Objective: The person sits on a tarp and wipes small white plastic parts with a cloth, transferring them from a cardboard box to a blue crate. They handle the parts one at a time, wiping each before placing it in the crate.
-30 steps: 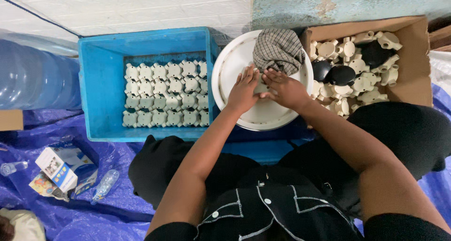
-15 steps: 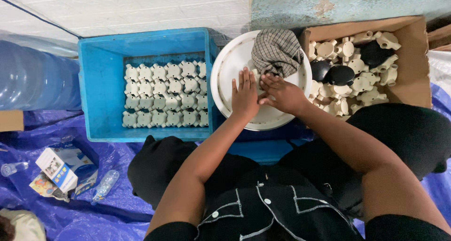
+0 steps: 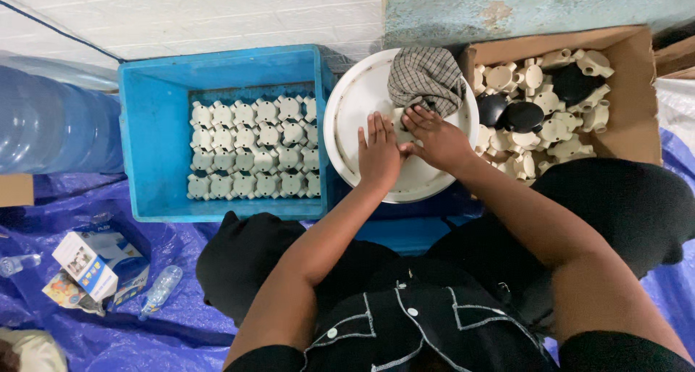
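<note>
My left hand (image 3: 378, 155) lies flat, fingers stretched, on a white round disc (image 3: 355, 104) between the blue crate and the cardboard box. My right hand (image 3: 434, 136) rests beside it, fingers bent with their tips on the disc just below a crumpled checkered cloth (image 3: 426, 78). The two hands touch at the thumbs. Whether a small piece sits under them is hidden.
A blue crate (image 3: 152, 126) on the left holds neat rows of cream round fittings (image 3: 250, 151). A cardboard box (image 3: 630, 89) on the right holds loose cream fittings (image 3: 550, 129) and two black ones (image 3: 521, 115). A big water bottle (image 3: 51, 126), a small carton (image 3: 98, 260) and blue tarpaulin (image 3: 108, 328) lie left.
Both hands have slid slightly up the disc toward the cloth. My left hand's fingers have straightened out flat.
</note>
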